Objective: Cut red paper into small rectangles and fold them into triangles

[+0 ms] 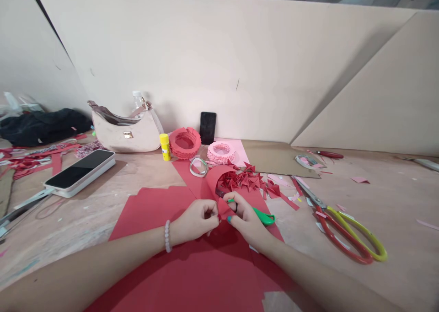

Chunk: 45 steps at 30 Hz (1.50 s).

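Note:
A small piece of red paper [224, 208] is held between my two hands, above large red paper sheets [206, 275]. My left hand [194, 220], with a beaded bracelet at its wrist, is closed in a pinch at the paper's left edge. My right hand [247, 218] pinches the other side with thumb and fingers. A green-handled tool [264, 217] lies beneath my right hand, its other end hidden. Just beyond, a curled red paper strip [217, 177] stands beside a pile of folded red paper pieces [247, 179].
Large scissors [343, 229] lie at right, with a red-handled tool [329, 154] farther back. A red paper ring [185, 143], a pink ring [221, 153], a glue stick [165, 147], and an upright phone [207, 127] stand behind. A handbag [126, 131] and white-cased device [80, 172] occupy the left.

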Available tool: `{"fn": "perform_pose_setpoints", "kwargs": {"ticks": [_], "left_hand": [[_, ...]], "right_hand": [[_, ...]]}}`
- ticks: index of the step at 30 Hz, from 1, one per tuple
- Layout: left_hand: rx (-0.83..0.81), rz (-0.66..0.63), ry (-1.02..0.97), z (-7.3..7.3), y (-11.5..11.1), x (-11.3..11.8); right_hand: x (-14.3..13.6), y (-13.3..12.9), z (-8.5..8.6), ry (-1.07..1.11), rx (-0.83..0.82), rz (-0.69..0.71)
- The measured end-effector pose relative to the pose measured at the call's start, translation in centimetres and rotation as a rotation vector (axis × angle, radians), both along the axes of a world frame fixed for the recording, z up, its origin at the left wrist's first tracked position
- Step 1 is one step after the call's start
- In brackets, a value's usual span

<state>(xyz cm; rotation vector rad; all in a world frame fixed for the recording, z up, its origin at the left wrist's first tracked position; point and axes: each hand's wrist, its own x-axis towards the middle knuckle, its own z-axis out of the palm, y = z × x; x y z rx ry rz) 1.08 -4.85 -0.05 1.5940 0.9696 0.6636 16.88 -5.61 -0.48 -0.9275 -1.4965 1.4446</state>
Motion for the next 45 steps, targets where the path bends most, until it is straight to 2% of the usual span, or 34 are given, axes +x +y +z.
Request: {"fn": "perform_pose_setpoints", "kwargs": {"ticks": [7,12,16,20,23,26,31,40,45], "left_hand": [[-0.016,0.024,-0.01,-0.4,0.2,-0.1],[-0.049,0.04,-0.058,-0.1,0.4,0.0],[-0.086,0.043,-0.118,0.5,0.4,0.0],[-0.108,0.045,-0.164,0.6,0.6,-0.1],[-0.124,0.054,-0.174,0.5,0.6,-0.1],[-0.096,0.053,-0.137,0.6,0.3,0.0],[-0.05,0.073,-0.069,0.8,0.0,0.2],[0.119,0.067,0.068,0.2,0.1,0.2],[0.117,0.043,0.093,0.4,-0.1,0.2]], "right_hand": [[0.6,0.5,-0.5,-0.035,0.08,-0.044],[0.7,0.2,-0.4,-0.034,0.101,-0.008],[0.7,0.0,-0.2,-0.054,0.223,-0.004],[0.9,0.2,-0.1,-0.24,0.383,-0.014],[1.0,0.4,-0.1,-0.3,0.441,-0.024],[1.0,0.5,-0.3,-0.268,0.397,-0.041],[0.6,0.6,-0.6,-0.202,0.225,-0.105],[0.3,0.4,-0.2,-0.004,0.006,-0.046],[0.1,0.4,-0.2,-0.008,-0.004,-0.035]]}}
